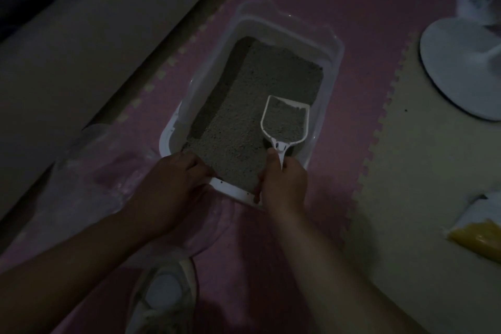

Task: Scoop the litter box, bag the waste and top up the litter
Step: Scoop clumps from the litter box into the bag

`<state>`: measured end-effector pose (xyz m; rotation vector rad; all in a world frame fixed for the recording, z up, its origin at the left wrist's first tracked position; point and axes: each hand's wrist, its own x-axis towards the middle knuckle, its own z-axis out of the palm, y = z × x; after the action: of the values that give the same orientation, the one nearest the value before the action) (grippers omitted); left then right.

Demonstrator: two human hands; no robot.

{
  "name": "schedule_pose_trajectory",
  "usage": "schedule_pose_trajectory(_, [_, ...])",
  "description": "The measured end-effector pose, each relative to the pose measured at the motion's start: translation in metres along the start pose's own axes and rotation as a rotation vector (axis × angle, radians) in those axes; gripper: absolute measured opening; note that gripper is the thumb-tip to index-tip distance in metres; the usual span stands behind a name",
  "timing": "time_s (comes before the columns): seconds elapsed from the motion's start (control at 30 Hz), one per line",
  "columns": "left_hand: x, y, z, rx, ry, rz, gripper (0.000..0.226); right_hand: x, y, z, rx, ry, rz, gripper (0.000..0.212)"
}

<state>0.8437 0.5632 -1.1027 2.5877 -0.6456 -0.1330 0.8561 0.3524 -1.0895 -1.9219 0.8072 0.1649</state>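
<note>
Dim feed, I read what I can. Landmark: litter box (329, 68), white plastic, sitting on the pink foam mat (360, 22).

Nearest me, below the box: a pale shoe (165, 293) on the mat, between the two forearms.

Left of the box's near corner: thin clear plastic bag (103, 171), crumpled on the mat, running under the left forearm and touching the box's near rim.

Left hand (173, 184) sits on the box's near-left corner, fingers curled over the rim. Grip: holding the box edge.

Right hand (284, 187) is at the box's near-right corner, fingers wrapped round the handle of the white scoop (265, 116), thumb up along the handle. Grip: holding the scoop.

Scoop bowl is inside the box, near-right part, full of grey litter (257, 81), over the litter bed. I can't tell whether it touches the bed.

Litter fills the box floor; a darker strip runs along the box's left wall.

Right of the box: cream foam mat (423, 184) interlocked with the pink one. On it, near-right of the box, a clear bag with yellow-orange contents (477, 238), partly cut off by the frame edge.

Far-right of the box: round white base (458, 68) of some stand, on the cream mat.

Left of the box, beyond the mat edge: pale floor strip, too dark to detail.
</note>
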Motion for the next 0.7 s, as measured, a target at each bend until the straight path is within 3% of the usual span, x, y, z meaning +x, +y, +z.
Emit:
schedule_pose_trajectory(0.2, [-0.001,0.002,-0.001,0.013,-0.006,-0.009,0.028,-0.005,-0.001,-0.010,-0.050,0.002,-0.055,0.048])
schedule_pose_trajectory(0.4, [0.000,0.006,-0.004,0.010,0.006,-0.013,0.028,-0.022,0.005,-0.024,-0.097,-0.148,-0.074,0.041])
schedule_pose_trajectory(0.7, [-0.001,0.008,-0.003,0.032,0.009,-0.018,0.027,-0.048,0.007,-0.038,0.012,-0.216,-0.052,0.036])
